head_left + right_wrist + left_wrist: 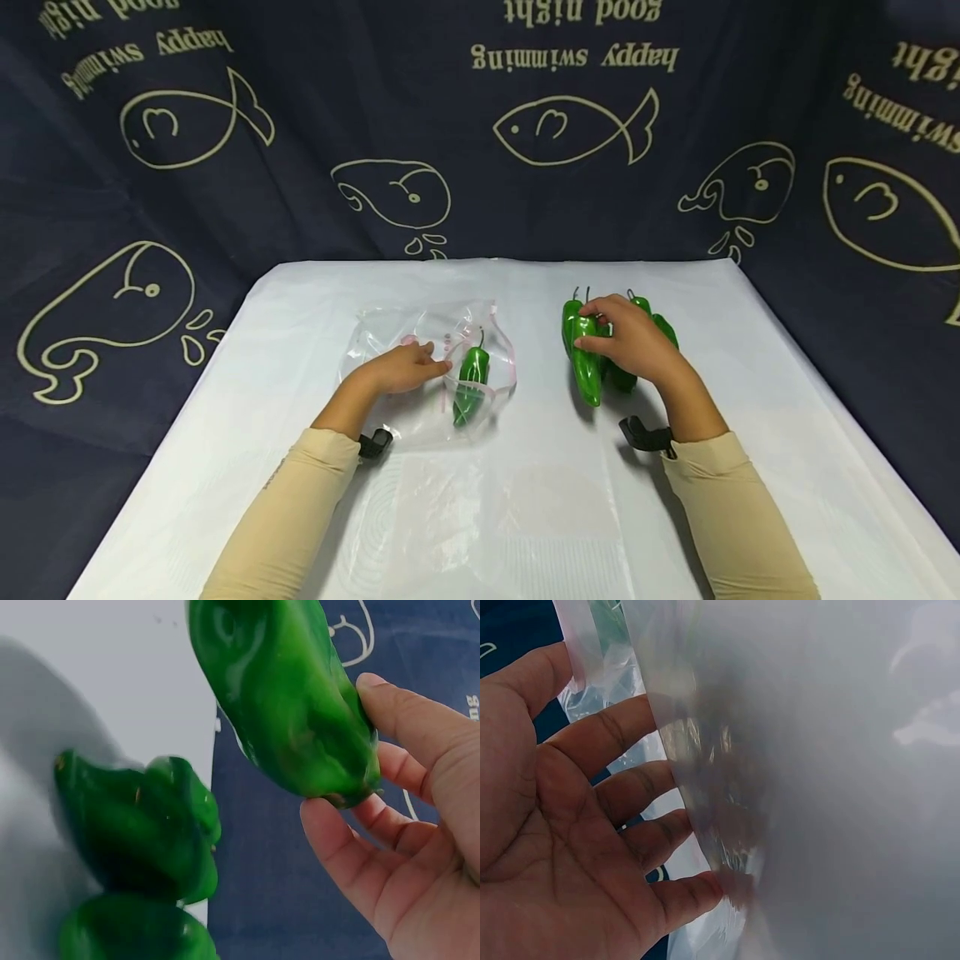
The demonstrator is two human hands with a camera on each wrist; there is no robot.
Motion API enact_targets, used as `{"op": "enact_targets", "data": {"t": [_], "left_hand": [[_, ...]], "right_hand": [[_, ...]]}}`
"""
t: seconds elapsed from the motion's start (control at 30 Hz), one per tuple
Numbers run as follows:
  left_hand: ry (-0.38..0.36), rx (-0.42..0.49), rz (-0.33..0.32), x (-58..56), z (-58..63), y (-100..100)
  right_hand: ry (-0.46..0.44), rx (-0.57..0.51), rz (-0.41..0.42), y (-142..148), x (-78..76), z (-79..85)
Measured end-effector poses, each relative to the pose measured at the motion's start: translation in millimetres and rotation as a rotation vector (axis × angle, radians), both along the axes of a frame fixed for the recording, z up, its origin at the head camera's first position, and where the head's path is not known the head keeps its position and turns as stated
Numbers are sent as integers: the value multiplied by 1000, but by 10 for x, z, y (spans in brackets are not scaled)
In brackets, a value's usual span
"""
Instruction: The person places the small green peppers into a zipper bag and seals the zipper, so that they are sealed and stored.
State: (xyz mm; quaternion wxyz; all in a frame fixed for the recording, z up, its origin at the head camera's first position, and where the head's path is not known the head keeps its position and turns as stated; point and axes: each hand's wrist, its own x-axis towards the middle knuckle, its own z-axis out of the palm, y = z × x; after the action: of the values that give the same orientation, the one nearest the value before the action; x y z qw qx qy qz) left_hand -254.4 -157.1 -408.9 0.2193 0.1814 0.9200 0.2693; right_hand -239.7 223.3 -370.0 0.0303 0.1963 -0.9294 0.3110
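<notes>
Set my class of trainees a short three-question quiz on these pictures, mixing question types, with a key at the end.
1. Multiple choice: what does the right hand hold?
a) a cup
b) a green pepper
c) a spoon

2. Fill the gap: in the head view, the pepper pile lies to the ____ of the clear plastic bag.

3. True or false: both hands are holding a pepper.

Key:
1. b
2. right
3. False; the left hand is at the plastic bag, with no pepper in its grip.
</notes>
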Motion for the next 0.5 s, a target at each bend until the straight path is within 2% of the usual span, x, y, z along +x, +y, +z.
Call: {"op": "enact_targets", "data": {"t": [0.23,0.5], "left_hand": [[-7,4,10,7,-8,11],[-3,0,3,-20,-32,-2]], "right_hand": [[4,-48,32,-169,-67,14],[-19,-78,2,-377,-129,36]]}}
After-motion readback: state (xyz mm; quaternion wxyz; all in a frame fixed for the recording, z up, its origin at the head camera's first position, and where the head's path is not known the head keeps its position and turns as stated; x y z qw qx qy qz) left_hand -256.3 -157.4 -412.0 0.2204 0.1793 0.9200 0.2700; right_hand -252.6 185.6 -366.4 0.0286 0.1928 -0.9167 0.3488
